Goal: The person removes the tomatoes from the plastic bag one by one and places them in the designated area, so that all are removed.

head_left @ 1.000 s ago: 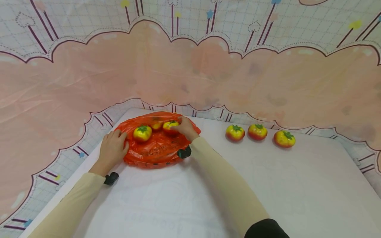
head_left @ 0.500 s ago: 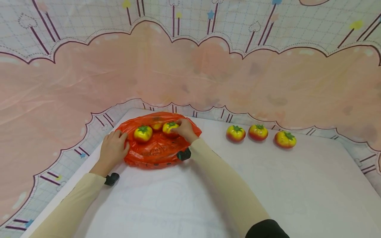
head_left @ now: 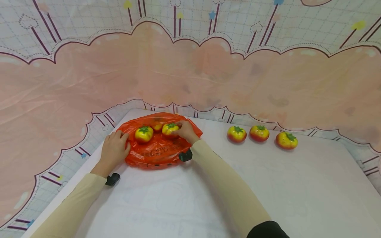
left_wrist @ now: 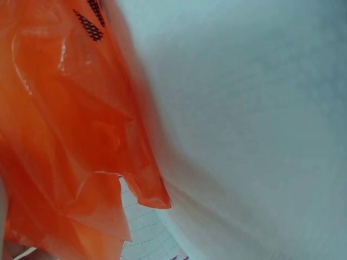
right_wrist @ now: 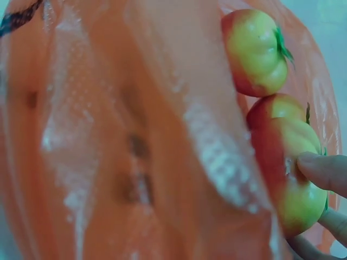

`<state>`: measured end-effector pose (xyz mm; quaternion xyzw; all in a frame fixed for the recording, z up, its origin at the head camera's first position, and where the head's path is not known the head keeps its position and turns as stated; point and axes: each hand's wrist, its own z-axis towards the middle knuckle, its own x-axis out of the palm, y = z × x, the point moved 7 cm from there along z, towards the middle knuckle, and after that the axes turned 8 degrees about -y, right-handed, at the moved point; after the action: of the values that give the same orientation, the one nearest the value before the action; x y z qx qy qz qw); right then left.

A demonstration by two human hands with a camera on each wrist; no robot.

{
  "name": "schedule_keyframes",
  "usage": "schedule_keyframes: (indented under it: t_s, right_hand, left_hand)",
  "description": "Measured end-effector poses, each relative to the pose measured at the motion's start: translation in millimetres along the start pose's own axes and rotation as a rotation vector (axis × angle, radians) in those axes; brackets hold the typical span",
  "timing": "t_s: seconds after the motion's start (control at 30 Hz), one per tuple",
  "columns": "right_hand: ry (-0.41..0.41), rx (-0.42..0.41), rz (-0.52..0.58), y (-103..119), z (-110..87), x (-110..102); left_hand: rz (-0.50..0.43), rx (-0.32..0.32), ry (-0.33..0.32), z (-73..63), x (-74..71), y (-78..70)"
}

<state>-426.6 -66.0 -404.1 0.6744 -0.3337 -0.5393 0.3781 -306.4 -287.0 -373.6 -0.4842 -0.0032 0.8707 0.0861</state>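
A red-orange plastic bag [head_left: 156, 153] lies at the left of the white table with its mouth spread. My left hand [head_left: 113, 148] grips its left edge with bent fingers; the left wrist view mostly shows the bag's crumpled film [left_wrist: 65, 124]. Inside the bag's mouth, my right hand [head_left: 187, 131] pinches a yellow-and-red tomato [head_left: 169, 129] with a green calyx. The right wrist view shows the thumb [right_wrist: 325, 169] against this tomato [right_wrist: 293, 179], fingers behind it. Another tomato [head_left: 144, 134] sits to the left in the bag. A third tomato [head_left: 157, 127] lies behind, partly hidden.
Three more tomatoes stand in a row at the back right: a left one [head_left: 236, 134], a middle one [head_left: 259, 133] and a right one [head_left: 286, 140]. Behind the white table [head_left: 166, 201] hangs a patterned pink cloth [head_left: 190, 76].
The tomato in my right hand has shifted slightly left and down within the bag, and its calyx shows more. My left hand stays at the bag's edge.
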Motion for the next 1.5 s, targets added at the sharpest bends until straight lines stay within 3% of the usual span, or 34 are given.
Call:
schedule_keyframes:
  t_s: [0.83,1.1,1.5]
  right_hand:
    - [0.167,-0.091,0.003,2.2,-2.5,7.2]
    - [0.235,-0.065,0.035,-1.8,-3.0,11.2]
    - [0.262,-0.085,0.060,-1.7,-2.7,17.8]
  left_hand:
    - [0.015,0.012,-0.034,-1.9,-2.6,-2.2]
    - [0.018,0.019,-0.044,-1.7,-4.8,-3.8]
    - [0.016,0.024,-0.051,-2.0,-3.1,-2.2]
